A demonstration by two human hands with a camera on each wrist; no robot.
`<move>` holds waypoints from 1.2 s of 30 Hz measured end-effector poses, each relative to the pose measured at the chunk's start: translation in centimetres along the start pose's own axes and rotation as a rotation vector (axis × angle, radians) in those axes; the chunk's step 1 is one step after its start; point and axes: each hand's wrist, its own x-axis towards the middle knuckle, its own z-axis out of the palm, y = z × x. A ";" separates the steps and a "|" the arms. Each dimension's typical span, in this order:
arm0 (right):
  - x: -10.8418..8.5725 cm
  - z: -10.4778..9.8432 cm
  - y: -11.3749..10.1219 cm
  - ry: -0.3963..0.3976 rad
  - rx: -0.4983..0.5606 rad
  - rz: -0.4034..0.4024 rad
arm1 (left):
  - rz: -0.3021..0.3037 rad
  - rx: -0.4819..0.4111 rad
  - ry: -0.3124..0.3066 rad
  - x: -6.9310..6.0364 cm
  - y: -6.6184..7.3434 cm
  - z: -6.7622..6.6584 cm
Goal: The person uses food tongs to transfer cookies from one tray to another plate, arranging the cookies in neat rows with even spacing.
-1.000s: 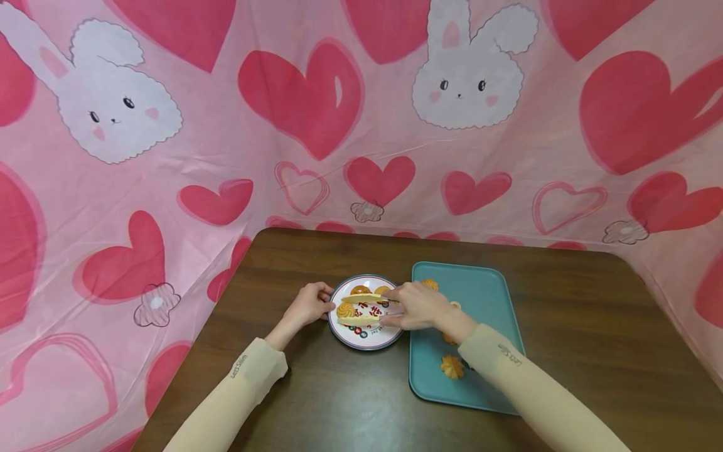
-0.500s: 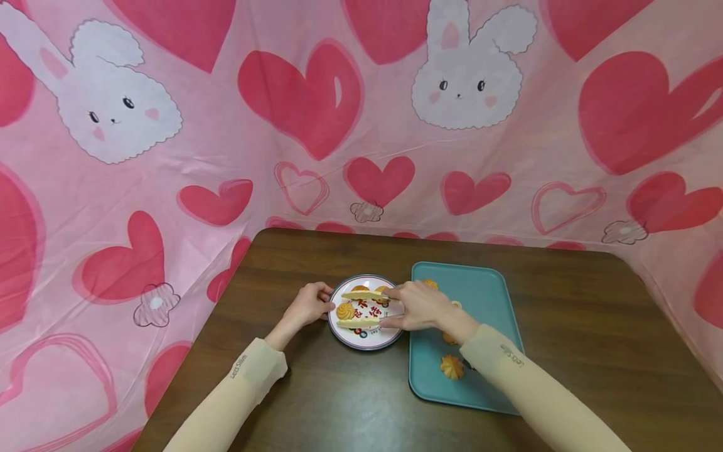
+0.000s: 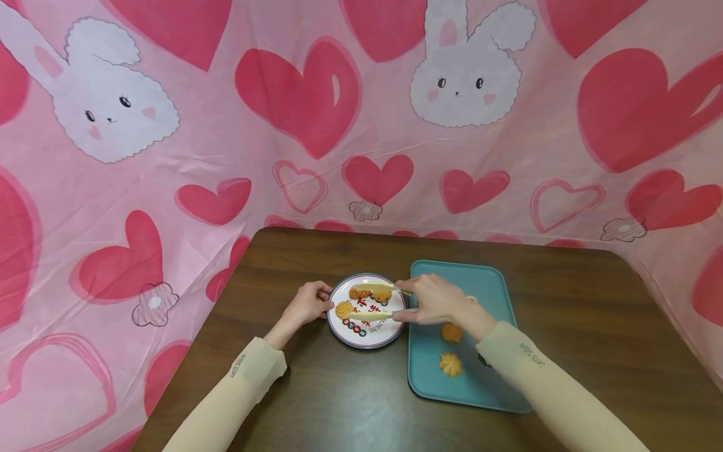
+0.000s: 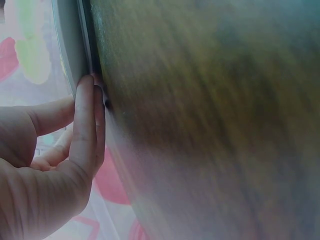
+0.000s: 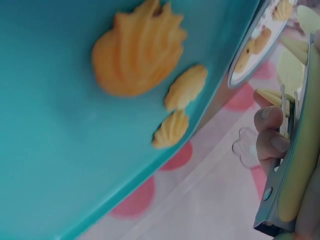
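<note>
My left hand (image 3: 307,302) pinches the left rim of a round white plate (image 3: 367,345) with red lettering and a dark edge. In the left wrist view, thumb and fingers (image 4: 85,120) meet at that rim. My right hand (image 3: 437,299) grips kitchen tongs (image 5: 300,160) with a metal frame and pale yellow arms. The tong tips (image 3: 369,316) are spread apart over the plate, with nothing clamped between them. A swirl cookie (image 3: 344,310) lies at the plate's left side. A pretzel-shaped cookie (image 3: 359,293) and another cookie (image 3: 382,295) lie towards its far side, partly behind the upper tong arm.
Right of the plate lies a teal tray (image 3: 480,395), partly under my right forearm. It bears several cookies, among them a ridged one (image 3: 450,364) and a round one (image 3: 452,333). A brown wooden table (image 3: 316,389) stands against pink heart-patterned cloth (image 3: 316,207).
The tong arms have spread wider, and my right hand has drawn back slightly to the right with them. The cookies stay on the plate. My left hand keeps its place at the rim.
</note>
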 end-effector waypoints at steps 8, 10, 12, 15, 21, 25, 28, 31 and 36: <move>-2.3 -1.2 2.3 0.052 -0.016 0.044 | 0.003 -0.016 0.004 0.0 -0.1 0.1; -3.0 -1.6 3.0 0.066 -0.018 0.053 | 0.005 -0.011 0.006 0.0 -0.1 0.0; -3.6 -1.8 3.5 0.078 -0.013 0.056 | 0.003 -0.008 0.006 0.0 -0.1 0.0; -4.6 -2.1 4.3 0.095 -0.005 0.052 | 0.007 0.000 0.004 0.1 -0.1 0.0; -6.6 -2.4 5.3 0.135 -0.026 0.030 | 0.011 -0.005 0.005 0.0 -0.1 0.0; -8.1 -2.5 5.9 0.147 -0.041 0.044 | 0.010 -0.003 0.007 0.0 -0.1 0.0; -9.4 -2.5 6.3 0.142 -0.039 0.077 | 0.006 0.004 0.005 0.0 -0.1 0.0; -10.6 -2.3 6.7 0.137 -0.036 0.116 | 0.004 0.010 0.002 0.0 -0.1 0.0; -12.5 -1.9 7.0 0.134 -0.027 0.164 | 0.005 0.014 0.004 0.1 -0.2 0.0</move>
